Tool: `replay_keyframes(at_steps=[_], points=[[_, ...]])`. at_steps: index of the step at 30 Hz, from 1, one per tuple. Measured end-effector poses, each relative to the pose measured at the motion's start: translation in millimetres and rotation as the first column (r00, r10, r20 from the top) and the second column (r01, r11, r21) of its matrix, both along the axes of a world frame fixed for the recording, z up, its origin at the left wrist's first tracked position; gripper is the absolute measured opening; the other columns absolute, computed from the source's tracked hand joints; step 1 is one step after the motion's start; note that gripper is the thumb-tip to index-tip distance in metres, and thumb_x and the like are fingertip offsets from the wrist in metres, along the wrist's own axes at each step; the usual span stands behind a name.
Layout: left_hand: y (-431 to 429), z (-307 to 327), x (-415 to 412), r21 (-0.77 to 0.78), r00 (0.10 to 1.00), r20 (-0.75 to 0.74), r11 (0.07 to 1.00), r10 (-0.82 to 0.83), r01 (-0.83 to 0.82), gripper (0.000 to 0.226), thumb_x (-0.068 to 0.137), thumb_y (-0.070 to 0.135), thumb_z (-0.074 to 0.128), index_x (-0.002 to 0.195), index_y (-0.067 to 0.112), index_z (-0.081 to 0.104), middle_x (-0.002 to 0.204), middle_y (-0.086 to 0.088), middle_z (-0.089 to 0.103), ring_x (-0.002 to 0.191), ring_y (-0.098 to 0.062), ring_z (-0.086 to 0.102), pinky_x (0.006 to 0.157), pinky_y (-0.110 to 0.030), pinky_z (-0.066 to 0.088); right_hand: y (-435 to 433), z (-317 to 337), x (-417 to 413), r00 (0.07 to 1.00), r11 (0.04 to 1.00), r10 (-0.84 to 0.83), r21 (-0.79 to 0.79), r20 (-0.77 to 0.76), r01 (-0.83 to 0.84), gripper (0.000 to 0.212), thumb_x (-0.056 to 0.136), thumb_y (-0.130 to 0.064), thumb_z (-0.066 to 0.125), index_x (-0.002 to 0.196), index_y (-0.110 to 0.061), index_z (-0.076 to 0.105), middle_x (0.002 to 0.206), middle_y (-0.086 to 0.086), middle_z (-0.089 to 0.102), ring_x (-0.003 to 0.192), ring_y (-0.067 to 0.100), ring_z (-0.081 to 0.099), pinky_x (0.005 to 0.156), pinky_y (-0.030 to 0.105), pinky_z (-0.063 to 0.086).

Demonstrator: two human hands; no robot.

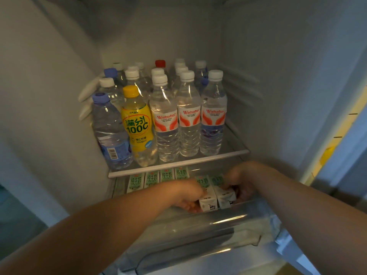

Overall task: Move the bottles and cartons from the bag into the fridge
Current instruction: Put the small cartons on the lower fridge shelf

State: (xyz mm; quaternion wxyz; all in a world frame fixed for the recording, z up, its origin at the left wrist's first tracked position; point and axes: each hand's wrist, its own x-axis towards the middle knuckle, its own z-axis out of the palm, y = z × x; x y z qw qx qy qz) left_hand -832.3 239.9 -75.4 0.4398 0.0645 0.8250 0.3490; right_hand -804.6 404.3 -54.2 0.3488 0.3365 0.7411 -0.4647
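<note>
Both my hands reach into the lower fridge compartment under the glass shelf [178, 165]. My left hand [188, 197] grips a white and green milk carton [207, 202]. My right hand [241, 182] grips a second milk carton [225, 197] pressed against the first. Behind them stands a row of several matching milk cartons [158, 178]. On the shelf above stand several water bottles [188, 124], a yellow lemon drink bottle [138, 124] and a blue-capped bottle [110, 132]. The bag is out of view.
A clear plastic drawer [198, 235] fronts the lower compartment below my arms. The fridge's side walls [278, 96] close in left and right. The open door's edge [337, 135] runs down the right side.
</note>
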Motion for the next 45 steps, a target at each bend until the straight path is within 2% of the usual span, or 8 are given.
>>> replay_keyframes(at_steps=[3,6,12,17,22,31,41,45], points=[[-0.6,-0.3,0.5,-0.072,0.980,-0.176,0.994,-0.090,0.078,0.038,0.096,0.013,0.060,0.133,0.009,0.051,0.125,-0.008,0.064,0.078,-0.011,0.065,0.049,-0.015,0.053,-2.2,-1.7,-1.6,0.997,0.994,0.072,0.081,-0.027,-0.070,0.016,0.103,-0.007,0.039,0.100,0.000,0.053,0.092,0.018,0.067,0.082,0.029,0.067,0.086,0.050,0.055],[-4.0,3.0,1.2,-0.183,0.896,-0.338,0.954,-0.287,0.237,0.059,0.085,0.022,0.075,0.138,0.013,0.048,0.130,-0.006,0.062,0.107,-0.020,0.065,0.081,-0.030,0.059,-3.9,-3.5,-2.4,0.989,0.983,0.141,0.125,-0.043,-0.135,0.017,0.102,-0.006,0.040,0.095,-0.004,0.055,0.091,0.014,0.064,0.086,0.028,0.066,0.077,0.045,0.056],[-2.8,11.7,2.7,-0.632,0.468,-0.567,0.722,-0.678,0.281,0.113,0.059,0.076,0.073,0.149,0.024,0.029,0.145,-0.005,0.041,0.131,-0.028,0.040,0.104,-0.042,0.041,-3.2,0.6,-4.1,0.973,0.934,0.223,0.299,-0.057,-0.196,0.015,0.100,-0.010,0.047,0.108,-0.003,0.059,0.114,0.018,0.065,0.111,0.035,0.062,0.095,0.046,0.051],[-4.0,-0.5,-2.2,-0.701,0.573,-0.438,0.662,-0.693,0.265,0.129,0.057,0.083,0.068,0.154,0.013,0.018,0.151,-0.011,0.037,0.134,-0.032,0.038,0.107,-0.046,0.040,-3.3,-9.1,-5.1,0.982,0.964,0.187,0.191,0.015,-0.186,0.018,0.103,-0.015,0.043,0.089,-0.007,0.053,0.098,0.017,0.066,0.107,0.035,0.065,0.082,0.050,0.056],[-5.8,-3.8,-9.4,-0.666,0.590,-0.486,0.710,-0.644,0.226,0.108,0.064,0.076,0.070,0.145,0.013,0.036,0.135,-0.007,0.054,0.118,-0.027,0.053,0.094,-0.041,0.051,-1.7,-14.7,-11.2,0.987,0.987,0.140,0.087,-0.076,-0.134,0.013,0.103,-0.011,0.039,0.102,-0.006,0.051,0.081,0.012,0.063,0.053,0.023,0.066,0.046,0.035,0.056],[-3.6,-4.5,-17.5,-0.635,0.598,-0.534,0.751,-0.598,0.184,0.069,0.093,0.044,0.060,0.145,0.007,0.034,0.145,-0.017,0.041,0.132,-0.033,0.040,0.102,-0.045,0.043,-4.1,-24.8,-29.9,0.939,0.977,0.186,0.154,-0.289,-0.146,0.014,0.095,-0.004,0.050,0.108,-0.008,0.056,0.092,0.010,0.064,0.086,0.026,0.066,0.091,0.045,0.055],[-10.9,-1.8,-18.7,-0.679,0.577,-0.468,0.691,-0.669,0.249,0.077,0.096,0.047,0.054,0.155,0.014,0.018,0.157,-0.015,0.023,0.143,-0.033,0.025,0.112,-0.045,0.031,-6.9,-17.6,-24.0,0.908,0.923,0.347,0.255,-0.233,-0.287,0.024,0.095,-0.007,0.054,0.118,-0.011,0.056,0.115,0.012,0.062,0.100,0.024,0.065,0.096,0.043,0.053],[-22.2,7.6,-19.0,-0.620,0.685,-0.361,0.711,-0.633,0.331,0.089,0.093,0.055,0.054,0.157,0.016,0.005,0.164,-0.009,0.011,0.148,-0.029,0.019,0.119,-0.040,0.024,-9.4,-5.5,-20.5,0.831,0.833,0.501,0.394,-0.239,-0.389,0.036,0.095,-0.018,0.055,0.130,-0.011,0.056,0.127,0.012,0.062,0.110,0.027,0.064,0.094,0.044,0.054]])
